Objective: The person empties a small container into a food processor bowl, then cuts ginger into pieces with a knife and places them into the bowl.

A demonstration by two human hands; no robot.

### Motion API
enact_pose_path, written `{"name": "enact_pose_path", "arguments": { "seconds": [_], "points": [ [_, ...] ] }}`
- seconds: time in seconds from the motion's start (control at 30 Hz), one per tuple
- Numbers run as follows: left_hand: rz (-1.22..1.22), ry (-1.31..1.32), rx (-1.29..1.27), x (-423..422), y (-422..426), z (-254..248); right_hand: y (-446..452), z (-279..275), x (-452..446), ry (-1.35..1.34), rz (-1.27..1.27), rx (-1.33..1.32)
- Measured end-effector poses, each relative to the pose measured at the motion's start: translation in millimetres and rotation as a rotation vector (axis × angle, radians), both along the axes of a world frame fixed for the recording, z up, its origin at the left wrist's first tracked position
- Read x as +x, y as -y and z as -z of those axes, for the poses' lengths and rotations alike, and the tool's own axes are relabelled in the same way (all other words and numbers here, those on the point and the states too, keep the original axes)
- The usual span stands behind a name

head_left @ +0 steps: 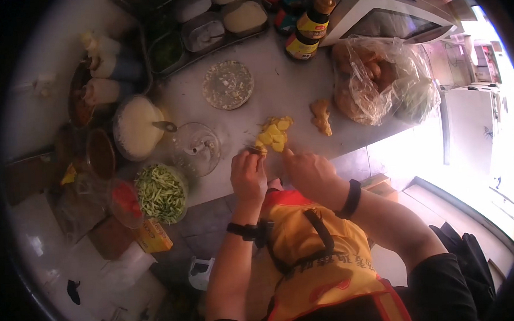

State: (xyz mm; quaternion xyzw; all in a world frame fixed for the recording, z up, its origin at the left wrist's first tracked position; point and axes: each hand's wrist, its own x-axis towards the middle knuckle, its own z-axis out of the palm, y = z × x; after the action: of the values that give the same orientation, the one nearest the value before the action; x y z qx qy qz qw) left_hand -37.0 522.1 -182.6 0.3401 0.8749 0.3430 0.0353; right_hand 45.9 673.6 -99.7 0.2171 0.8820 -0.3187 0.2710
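Yellow ginger slices (274, 134) lie in a small pile near the counter's front edge, just beyond both hands. My left hand (248, 175) is closed at the lower left of the pile. A thin dark edge and a bit of ginger show at its fingertips, but I cannot make out what it grips. My right hand (310, 172) is curled at the lower right of the slices, its index fingertip close to them; its grip is hidden. Beyond it, to the right, rests an unpeeled ginger root (321, 117).
A clear round lid (196, 149) and a bowl of shredded green vegetable (161, 194) are at left. Farther back stand a speckled round dish (228, 85) and sauce bottles (308, 31). A plastic bag of brownish round items (364, 84) sits at right, before a white appliance (388, 14).
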Motion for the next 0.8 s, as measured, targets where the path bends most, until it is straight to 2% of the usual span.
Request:
{"name": "enact_pose_path", "arguments": {
  "seconds": [0.07, 0.17, 0.27, 0.4, 0.5, 0.8],
  "points": [
    [0.042, -0.080, 0.015, 0, 1, -4, 2, 4, -4, -0.012, -0.026, -0.012],
    [0.108, -0.047, 0.008, -5, 5, -4, 9, 31, -11, 0.014, -0.052, 0.007],
    [0.203, -0.053, -0.001, -11, 10, -13, 13, 53, -6, -0.093, -0.020, 0.052],
    [0.205, -0.122, 0.017, -10, 11, -10, 7, 30, -3, -0.123, -0.033, 0.064],
    [0.057, -0.079, 0.021, -1, 10, -7, 9, 9, -1, -0.071, -0.067, 0.066],
    [0.147, -0.096, 0.034, -13, 15, -2, -1, 17, -4, -0.047, -0.159, 0.094]
  ]
}}
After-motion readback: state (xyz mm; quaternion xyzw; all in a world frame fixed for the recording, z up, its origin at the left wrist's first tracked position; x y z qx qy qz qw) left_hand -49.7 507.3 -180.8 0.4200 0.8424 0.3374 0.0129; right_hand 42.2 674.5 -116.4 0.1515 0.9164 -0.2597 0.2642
